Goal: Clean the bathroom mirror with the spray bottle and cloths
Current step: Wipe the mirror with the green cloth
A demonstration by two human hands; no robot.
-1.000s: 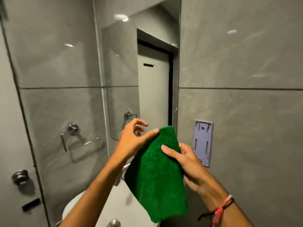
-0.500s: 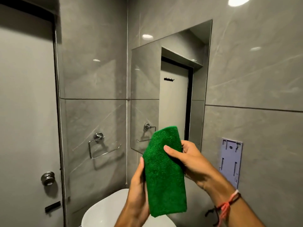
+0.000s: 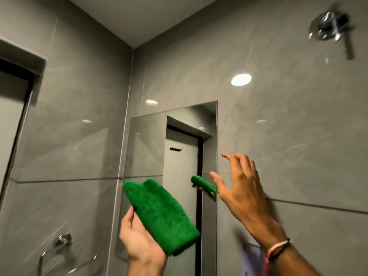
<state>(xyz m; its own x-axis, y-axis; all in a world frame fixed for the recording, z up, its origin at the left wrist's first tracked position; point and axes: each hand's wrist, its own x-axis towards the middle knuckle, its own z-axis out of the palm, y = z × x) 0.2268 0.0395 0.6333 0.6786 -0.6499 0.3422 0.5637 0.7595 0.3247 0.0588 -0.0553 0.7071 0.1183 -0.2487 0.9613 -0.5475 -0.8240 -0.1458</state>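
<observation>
Head view: a folded green cloth (image 3: pixel 159 214) is held in the left hand (image 3: pixel 139 240) at the lower centre of the frame, gripped by its lower part, just before the mirror (image 3: pixel 147 148). The right hand (image 3: pixel 239 186) is raised at centre right with fingers spread wide and nothing held, beside the mirror's right edge. A chrome towel ring (image 3: pixel 61 248) is seen at the lower left on the grey tiled wall (image 3: pixel 278 136).
</observation>
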